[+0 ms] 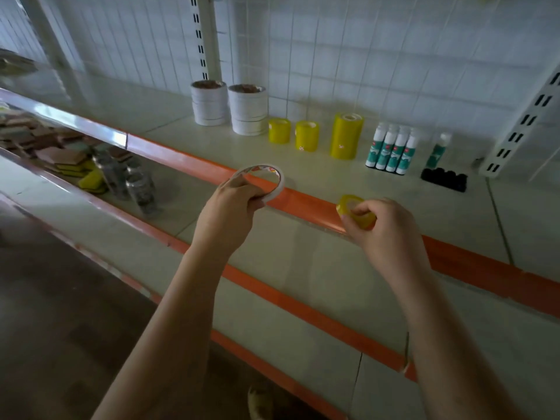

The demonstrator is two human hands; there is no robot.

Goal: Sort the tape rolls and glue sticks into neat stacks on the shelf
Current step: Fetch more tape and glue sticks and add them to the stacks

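My left hand point(230, 207) grips a thin white tape roll point(272, 180) over the shelf's orange front edge. My right hand point(378, 228) holds a small yellow tape roll point(351, 206) just in front of that edge. On the shelf point(303, 171) stand two stacks of white tape rolls point(209, 103) point(248, 109) near the back wall. To their right are three yellow tape stacks point(279, 130) point(306, 136) point(347, 136), the right one tallest. A group of upright glue sticks point(391, 150) stands further right, with a single glue stick point(438, 151) beside it.
A row of black caps point(444, 178) lies at the right of the shelf. A white slotted upright point(206, 34) rises behind the white stacks, another bracket point(527, 122) at right. The lower shelf at left holds sponges point(60, 153) and clear jars point(133, 183).
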